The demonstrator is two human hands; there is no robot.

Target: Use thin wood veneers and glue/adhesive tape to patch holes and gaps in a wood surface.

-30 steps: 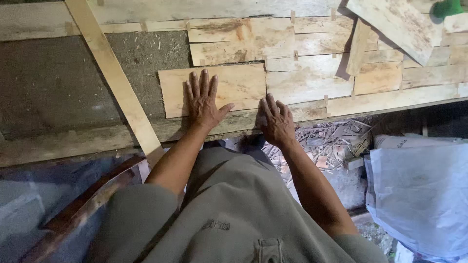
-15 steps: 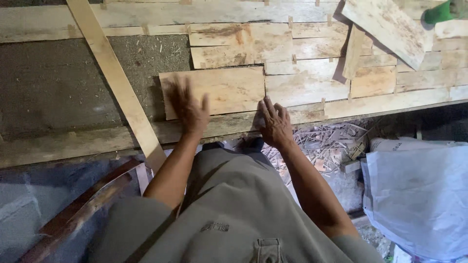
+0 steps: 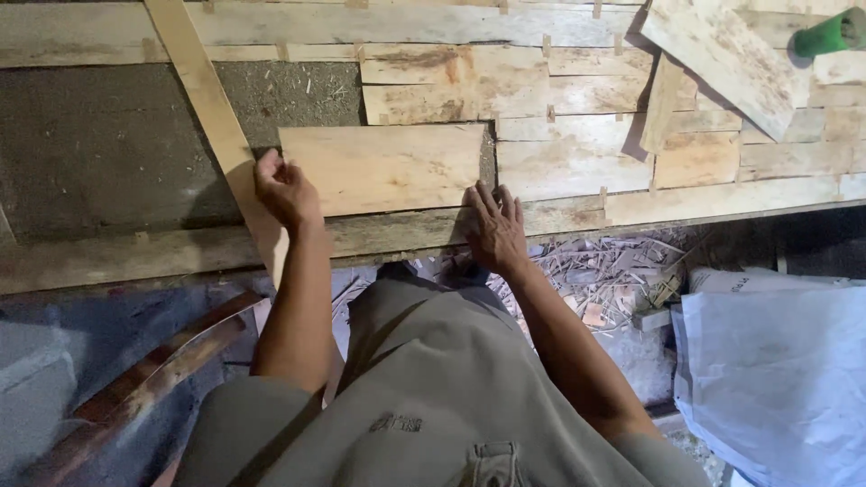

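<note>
Plywood panel [image 3: 383,167] now sits further left; left hand [image 3: 284,189] has curled at its corner, gripping nothing clearly, while right hand [image 3: 494,225] stays flat, fingers spread, on its lower right edge.

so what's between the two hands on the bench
In the head view, a pale rectangular wood sheet lies between them: the left hand is at its left edge, the right hand at its lower right corner.

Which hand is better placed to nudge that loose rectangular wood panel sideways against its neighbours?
Probably the left hand: it is curled at the wood panel's left edge. The right hand lies flat at its lower right corner.
</note>
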